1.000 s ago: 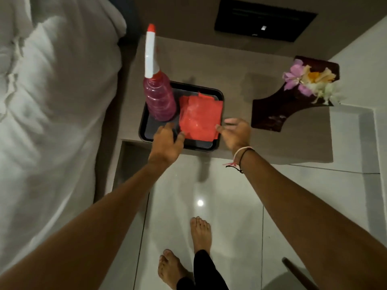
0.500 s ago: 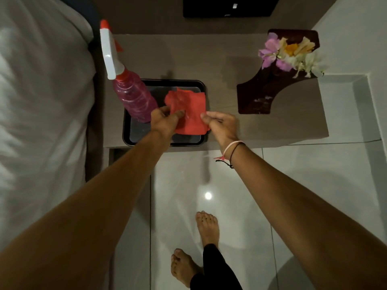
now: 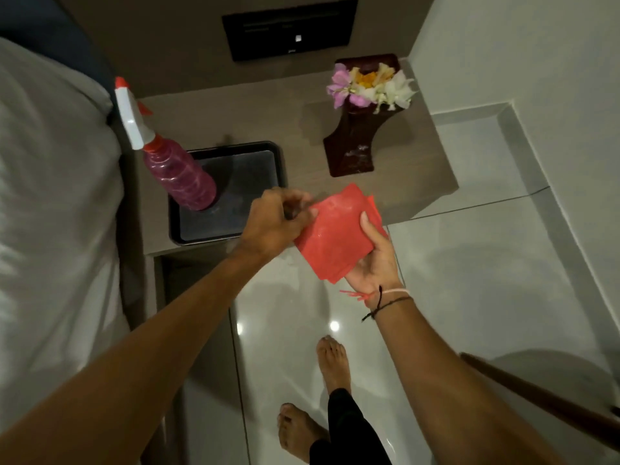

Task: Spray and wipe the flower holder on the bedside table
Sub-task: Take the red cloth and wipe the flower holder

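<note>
A dark brown flower holder (image 3: 353, 142) with pink, white and yellow flowers (image 3: 369, 85) on top stands at the back right of the bedside table (image 3: 261, 119). A folded red cloth (image 3: 335, 233) is lifted off the table, over its front edge. My right hand (image 3: 375, 256) cups the cloth from below, thumb on top. My left hand (image 3: 278, 219) pinches the cloth's left edge. A pink spray bottle (image 3: 177, 176) with a white and red trigger head stands upright on the black tray (image 3: 265, 156).
A bed with white sheets (image 3: 50, 196) runs along the left, close to the table. A black wall panel (image 3: 292, 28) sits behind the table. My bare feet (image 3: 332, 360) stand on glossy white floor tiles. A brown wooden edge (image 3: 536, 394) shows at lower right.
Both hands lifted the red cloth off the black tray and brought it right and toward me, over the table's front edge. The spray bottle and flower holder stayed put.
</note>
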A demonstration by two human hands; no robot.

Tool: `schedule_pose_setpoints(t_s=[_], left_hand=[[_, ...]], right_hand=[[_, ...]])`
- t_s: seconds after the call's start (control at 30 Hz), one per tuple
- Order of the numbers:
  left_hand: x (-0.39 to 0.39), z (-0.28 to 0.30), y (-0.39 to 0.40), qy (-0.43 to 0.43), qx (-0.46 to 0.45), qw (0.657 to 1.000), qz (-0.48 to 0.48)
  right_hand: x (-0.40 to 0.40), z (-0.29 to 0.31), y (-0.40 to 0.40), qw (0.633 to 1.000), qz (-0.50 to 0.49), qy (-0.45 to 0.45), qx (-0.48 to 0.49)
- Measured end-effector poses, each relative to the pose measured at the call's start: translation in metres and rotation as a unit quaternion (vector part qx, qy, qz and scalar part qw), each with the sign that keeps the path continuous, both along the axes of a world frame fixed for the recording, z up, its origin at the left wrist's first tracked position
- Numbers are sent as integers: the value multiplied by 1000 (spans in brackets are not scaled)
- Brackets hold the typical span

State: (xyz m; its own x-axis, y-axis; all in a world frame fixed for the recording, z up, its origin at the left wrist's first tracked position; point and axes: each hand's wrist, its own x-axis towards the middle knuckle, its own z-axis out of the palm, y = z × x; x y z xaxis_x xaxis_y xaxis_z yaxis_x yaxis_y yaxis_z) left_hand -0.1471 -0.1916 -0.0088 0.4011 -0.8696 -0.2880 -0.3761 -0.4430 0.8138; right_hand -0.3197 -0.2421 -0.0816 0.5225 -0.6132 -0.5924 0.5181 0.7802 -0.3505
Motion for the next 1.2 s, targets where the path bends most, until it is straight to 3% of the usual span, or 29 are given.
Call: schedule_pose_setpoints(t_s=[0.1, 0.23, 0.43, 0.63, 0.9, 1.0, 1.07, 1.13, 1.2], left_hand=[[-15, 25, -17, -153, -70, 986, -3], [-31, 53, -66, -355, -107, 923, -102], [-36, 44, -154, -476, -53, 854, -206], [-10, 21, -199, -509, 9, 820, -262], [24, 40, -248, -446, 66, 844, -291], [42, 45, -268, -406, 81, 856, -308], [49, 43, -274, -390, 81, 862, -312], [51, 43, -275, -382, 72, 865, -318], [53, 42, -276, -375, 64, 868, -319]], right_hand=[[-32, -1, 9, 995, -84, -28, 42], [-64, -5, 8, 988, -145, -29, 50], [-76, -14, -18, 988, -141, -9, 56], [-67, -20, -59, 991, -111, 7, 79], [-34, -3, -96, 997, -58, 10, 54], [-14, 10, -109, 989, -84, 116, 31], [-1, 16, -116, 946, -181, 263, -59], [17, 27, -125, 846, -254, 404, -236], [37, 32, -135, 758, -234, 465, -393]])
